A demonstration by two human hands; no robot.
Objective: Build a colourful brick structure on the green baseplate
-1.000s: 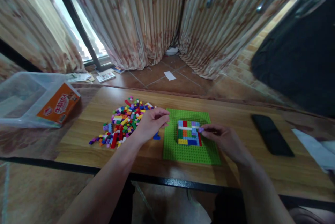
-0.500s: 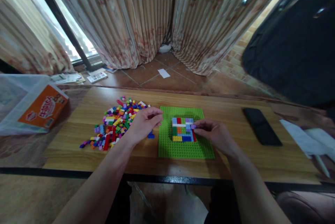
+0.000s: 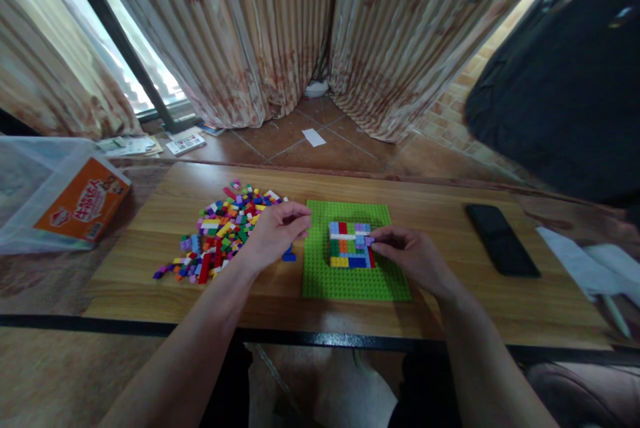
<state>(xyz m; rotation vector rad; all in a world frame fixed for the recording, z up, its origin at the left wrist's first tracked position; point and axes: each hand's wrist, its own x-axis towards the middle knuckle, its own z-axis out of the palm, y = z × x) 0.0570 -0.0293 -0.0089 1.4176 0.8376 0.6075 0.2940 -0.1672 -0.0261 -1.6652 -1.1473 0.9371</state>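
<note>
A green baseplate (image 3: 320,285) lies on the wooden table. On it stands a block of coloured toy bricks (image 3: 343,248), in red, blue, white, yellow, green and orange. My right hand (image 3: 413,258) pinches a small purple brick (image 3: 369,241) between thumb and index finger, at the right edge of the block. Whether the brick is pressed on there I cannot tell. My left hand (image 3: 275,231) hovers at the baseplate's left edge, fingers curled towards the thumb; anything between them is hidden. Beneath it a blue brick (image 3: 289,256) lies on the table.
A heap of loose bricks (image 3: 227,225) spreads over the left of the table (image 3: 135,268), partly behind my left hand. A black phone (image 3: 501,240) lies at right, with white papers (image 3: 570,258) beyond it. A clear plastic box (image 3: 45,168) with an orange label stands at far left.
Both hands stay almost in place. The purple brick remains in my right fingers at the block's right edge. The whole view has shifted very slightly.
</note>
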